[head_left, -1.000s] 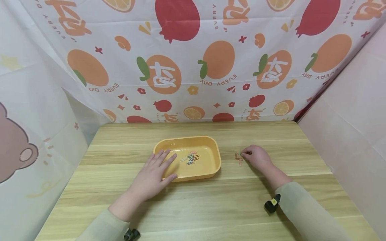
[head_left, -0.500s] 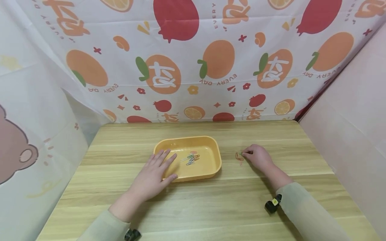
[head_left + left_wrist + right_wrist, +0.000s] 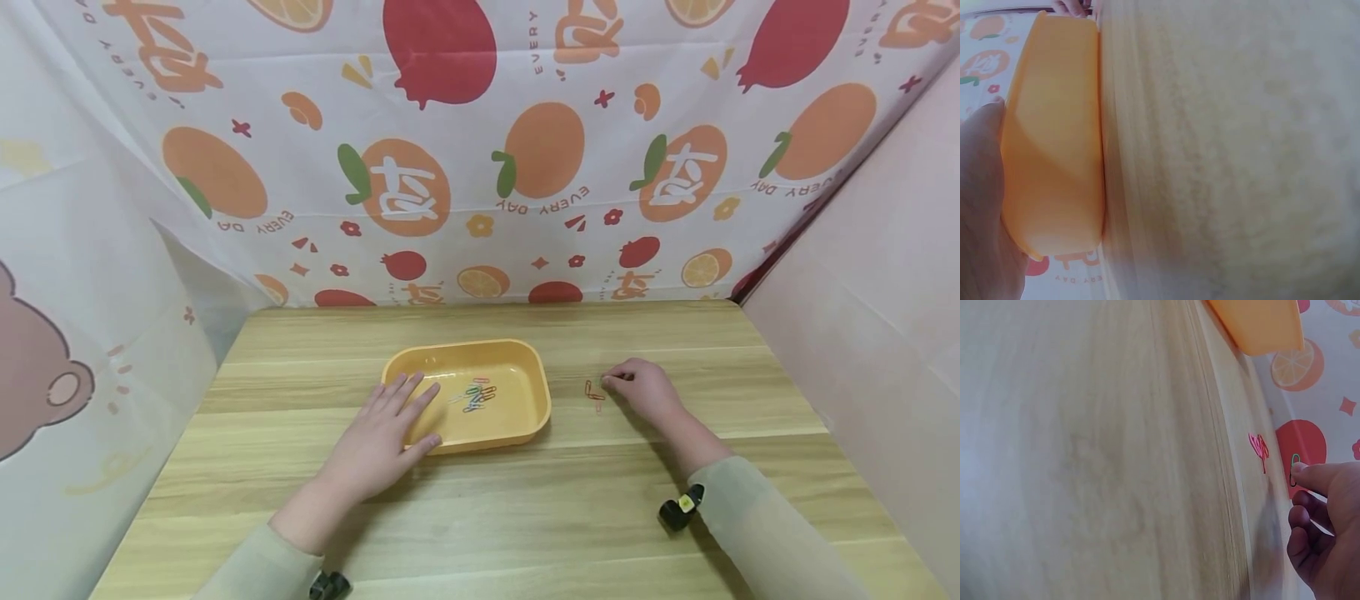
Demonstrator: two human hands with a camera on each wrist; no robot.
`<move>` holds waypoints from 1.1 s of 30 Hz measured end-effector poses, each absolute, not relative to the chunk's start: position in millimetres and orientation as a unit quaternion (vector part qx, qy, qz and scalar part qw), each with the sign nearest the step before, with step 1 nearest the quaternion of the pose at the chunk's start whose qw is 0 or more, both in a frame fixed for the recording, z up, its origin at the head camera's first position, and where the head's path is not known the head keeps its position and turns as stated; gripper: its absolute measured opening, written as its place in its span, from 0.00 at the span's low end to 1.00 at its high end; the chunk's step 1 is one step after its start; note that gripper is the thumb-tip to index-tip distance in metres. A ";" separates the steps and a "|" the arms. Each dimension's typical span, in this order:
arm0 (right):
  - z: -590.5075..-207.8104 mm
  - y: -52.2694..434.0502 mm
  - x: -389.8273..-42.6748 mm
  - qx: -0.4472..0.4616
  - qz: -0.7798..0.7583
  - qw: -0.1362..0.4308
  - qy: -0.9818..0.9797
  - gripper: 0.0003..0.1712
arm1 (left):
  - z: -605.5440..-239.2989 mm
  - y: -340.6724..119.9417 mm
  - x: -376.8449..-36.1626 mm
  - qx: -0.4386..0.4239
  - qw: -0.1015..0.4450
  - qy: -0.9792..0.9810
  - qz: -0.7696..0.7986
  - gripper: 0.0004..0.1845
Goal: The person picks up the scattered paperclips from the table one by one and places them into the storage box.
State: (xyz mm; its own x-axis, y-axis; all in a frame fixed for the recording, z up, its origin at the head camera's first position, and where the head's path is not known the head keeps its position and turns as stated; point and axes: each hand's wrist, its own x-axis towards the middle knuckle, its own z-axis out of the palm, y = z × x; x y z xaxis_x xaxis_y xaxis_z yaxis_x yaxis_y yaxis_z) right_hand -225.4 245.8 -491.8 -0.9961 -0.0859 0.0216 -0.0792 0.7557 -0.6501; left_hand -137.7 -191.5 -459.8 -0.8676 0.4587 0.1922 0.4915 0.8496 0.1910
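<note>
My left hand [image 3: 378, 437] lies over the near left edge of a yellow plastic tray [image 3: 517, 412], fingers spread and straight above its inside. Several coloured paper clips [image 3: 476, 395] lie in a small pile in the tray. To the right of it, my right hand [image 3: 648, 393] pinches a green paper clip [image 3: 1295, 460] between thumb and forefinger; the right wrist view shows the clip sticking out past the thumb tip. Just left of these fingertips, a few red and pink paper clips [image 3: 594, 392] lie close together on the table.
The wood-grain table [image 3: 495, 533] carries the tray near its middle. Behind it hangs a fruit-print cloth [image 3: 472, 225], and pale cloth walls stand left and right. Each wrist wears a small black camera [image 3: 678, 510].
My right hand has shifted very slightly right, away from the red clips, with the green paper clip in its pinch. The left hand and tray stay in place.
</note>
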 end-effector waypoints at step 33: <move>-480.5 234.6 -228.0 -0.020 -0.434 -0.002 0.901 0.17 | -462.3 -192.1 -137.2 -0.255 0.080 -0.956 -0.119 0.40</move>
State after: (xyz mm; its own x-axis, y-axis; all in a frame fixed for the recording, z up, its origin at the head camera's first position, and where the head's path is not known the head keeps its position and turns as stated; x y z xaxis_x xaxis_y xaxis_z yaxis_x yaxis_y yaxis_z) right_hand -228.0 234.6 -480.5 -0.9992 -0.0348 0.0207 -0.0379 0.6230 -0.7813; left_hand -137.2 -192.1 -462.3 -0.8575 0.4677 0.2142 0.5060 0.8419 0.1874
